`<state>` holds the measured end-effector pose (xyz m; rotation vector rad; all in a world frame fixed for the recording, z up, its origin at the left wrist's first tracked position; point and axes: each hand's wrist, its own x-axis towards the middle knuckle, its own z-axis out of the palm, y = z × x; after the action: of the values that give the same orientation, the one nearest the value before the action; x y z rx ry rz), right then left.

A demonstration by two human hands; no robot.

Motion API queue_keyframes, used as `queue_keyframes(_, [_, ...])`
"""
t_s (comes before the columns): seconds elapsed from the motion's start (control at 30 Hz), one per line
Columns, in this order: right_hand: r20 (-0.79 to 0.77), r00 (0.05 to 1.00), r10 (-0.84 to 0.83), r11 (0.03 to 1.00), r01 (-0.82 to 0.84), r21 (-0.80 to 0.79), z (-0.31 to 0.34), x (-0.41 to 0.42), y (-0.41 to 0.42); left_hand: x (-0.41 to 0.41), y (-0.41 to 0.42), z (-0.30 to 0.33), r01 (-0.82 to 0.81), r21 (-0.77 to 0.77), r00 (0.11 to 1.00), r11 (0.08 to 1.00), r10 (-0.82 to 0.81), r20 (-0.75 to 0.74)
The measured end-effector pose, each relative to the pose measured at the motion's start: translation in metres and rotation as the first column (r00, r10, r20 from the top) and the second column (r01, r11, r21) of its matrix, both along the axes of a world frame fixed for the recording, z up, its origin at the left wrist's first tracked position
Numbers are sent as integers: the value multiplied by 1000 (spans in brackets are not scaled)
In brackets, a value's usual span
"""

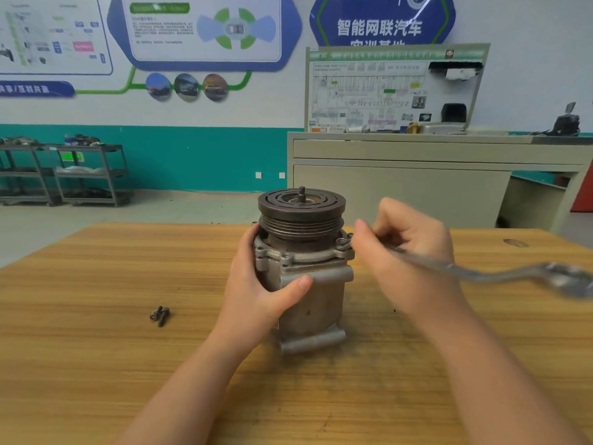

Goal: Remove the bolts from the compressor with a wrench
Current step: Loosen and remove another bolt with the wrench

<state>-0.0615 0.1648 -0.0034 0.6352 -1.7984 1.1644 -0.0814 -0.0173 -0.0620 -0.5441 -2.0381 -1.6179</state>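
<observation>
Both hands are working at the compressor (308, 268), which is standing upright, pulley end up, near the far edge of the wooden table (96, 364), about midway along it. I am wrapping my left hand (263, 284) around the near-left side of the housing, thumb pressing on the front face just under the flange, bracing it. My right hand (407, 252) is curling its fingers around the shank of the wrench (500, 274); the inner end is sitting at the right ear of the flange, where a bolt head (342, 243) is showing, though the fingers are hiding whether the wrench is actually seated on it. The outer end is trailing off blurred toward the right edge of the table.

Two loose bolts (159, 315) are lying together on the table, well left of the compressor, about midway between the far and near edges, so I am judging that at least two are already out. Some holes along the front of the flange are looking vacant. I am reading the right-ear bolt as the one in hand, with any on the far side hidden from me and uncounted.
</observation>
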Motion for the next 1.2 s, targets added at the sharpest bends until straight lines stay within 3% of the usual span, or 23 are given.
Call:
queue_keyframes(0.1, [226, 917, 328, 927, -267, -263, 5, -14, 17, -1, 0, 0, 5, 0, 1000, 1000, -5, 25])
queue_keyframes(0.17, [286, 755, 590, 772, -423, -475, 5, -24, 25, -1, 0, 0, 1, 1, 1000, 1000, -1, 28])
queue_keyframes(0.23, [295, 574, 764, 595, -450, -666, 1, -31, 29, -1, 1, -1, 0, 3, 1000, 1000, 0, 27])
queue_keyframes(0.3, [271, 474, 838, 482, -409, -774, -5, -37, 28, -1, 1, -2, -1, 6, 1000, 1000, 0, 26])
queue_keyframes(0.37, [196, 479, 855, 404, -380, -832, -9, -40, 25, -1, 0, -2, -3, 4, 1000, 1000, 3, 29])
queue_keyframes(0.43, [107, 552, 827, 352, -361, -863, -9, -40, 24, -1, 0, -3, -3, -1, 1000, 1000, 3, 29])
queue_keyframes(0.47, [96, 608, 788, 374, -350, -859, -8, -39, 25, -2, -1, -3, -2, -3, 1000, 1000, 2, 30])
queue_keyframes(0.57, [141, 772, 619, 568, -316, -760, -6, -35, 25, -3, -1, -4, 9, -6, 999, 1000, -9, 41])
queue_keyframes(0.77, [139, 968, 209, 902, -136, -409, -3, -16, 8, -2, -2, -3, 20, 6, 999, 1000, -20, 26])
queue_keyframes(0.83, [65, 998, 27, 960, -7, -279, -4, -10, 3, -2, -1, -2, 24, 8, 1000, 1000, -24, 8])
queue_keyframes(0.93, [-199, 965, -168, 985, 156, -72, -7, 0, -11, -2, -1, -2, 26, 6, 1000, 1000, -26, -4])
queue_keyframes(1.03, [-285, 940, -185, 980, 198, 17, -10, 3, -17, -1, -1, -2, 23, 1, 1000, 1000, -24, 3])
queue_keyframes(1.13, [-65, 996, -64, 992, 56, -116, -8, -4, -5, -1, -1, -1, 21, -8, 1000, 1000, -21, 19])
queue_keyframes(1.2, [127, 979, 162, 955, -123, -271, -2, -13, 9, -1, -1, -1, 14, -4, 999, 1000, -14, 29])
